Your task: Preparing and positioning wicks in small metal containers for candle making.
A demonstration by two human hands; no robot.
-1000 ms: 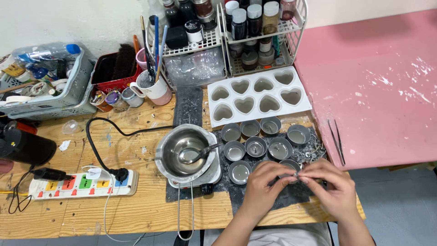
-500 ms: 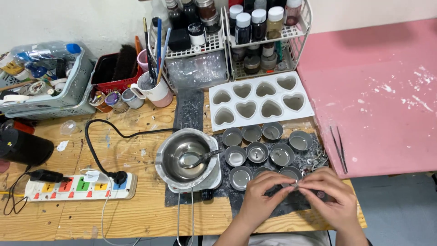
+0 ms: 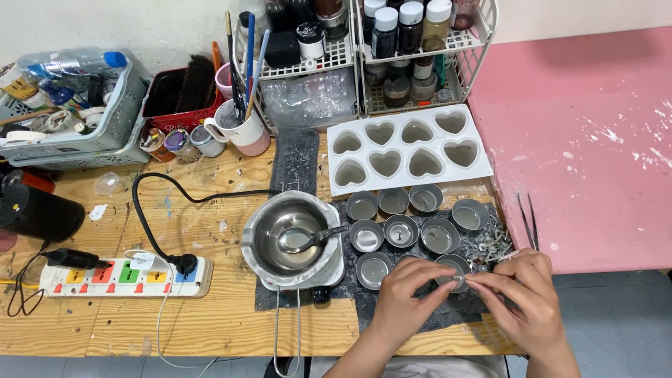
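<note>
A tiny silver metal piece [image 3: 459,280] was pinched between the fingertips of both hands, near the front edge of the wooden bench [image 3: 210,322], and it was too small to tell just what it was. The left hand [image 3: 408,294] held it from one side with the thumb and first finger pressed close together. The right hand [image 3: 526,297] held it from the other side, its fingers curled in tight too. The hands were over a dark grey mat [image 3: 420,318] that lay on the bench. Just behind the fingers stood a small round metal cup [image 3: 451,264], and more little round metal cups [image 3: 392,210] sat in rows on the mat behind that one. Some small silver bits [image 3: 490,241] lay in a heap by the right end of the cups. A white tray with heart-shaped holes [image 3: 409,150] lay behind the cups, toward the back edge of the bench. To the left of the cups was a shiny metal pot [image 3: 287,234] on a small white heater, with a metal spoon [image 3: 308,238] inside it. A white power strip with bright coloured switches [image 3: 122,276] lay near the front left corner, and a black cord [image 3: 150,210] ran from it. On the pink table [image 3: 581,140] to the right, thin metal tweezers [image 3: 526,220] lay near its front edge.
</note>
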